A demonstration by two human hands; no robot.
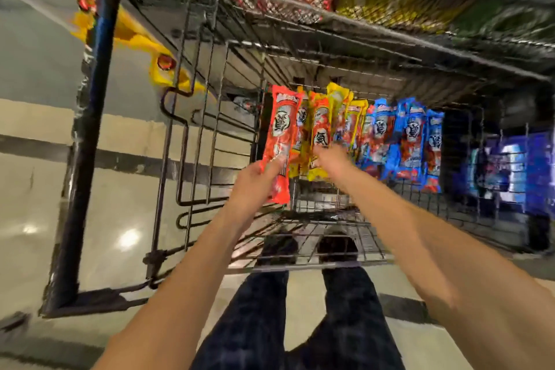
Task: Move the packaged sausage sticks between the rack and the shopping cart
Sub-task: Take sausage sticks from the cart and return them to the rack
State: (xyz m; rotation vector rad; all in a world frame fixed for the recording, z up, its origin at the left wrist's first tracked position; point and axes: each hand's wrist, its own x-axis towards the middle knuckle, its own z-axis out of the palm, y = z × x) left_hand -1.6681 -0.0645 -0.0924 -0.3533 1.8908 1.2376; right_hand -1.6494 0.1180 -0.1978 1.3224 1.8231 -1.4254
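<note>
Sausage stick pack [280, 135] held at the rack [390, 69]

Head view, blurred: left hand [255, 180] grips the red pack's lower half beside hanging yellow packs [339, 105]. Outstretched right hand [332, 161] reaches among those; its fingers are smeared, grip unclear.

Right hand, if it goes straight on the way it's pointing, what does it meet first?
Probably the hanging orange plastic sausage-stick packet directly ahead of the right hand, with yellow packets beside it; blur hides whether the fingers touch it.
</note>
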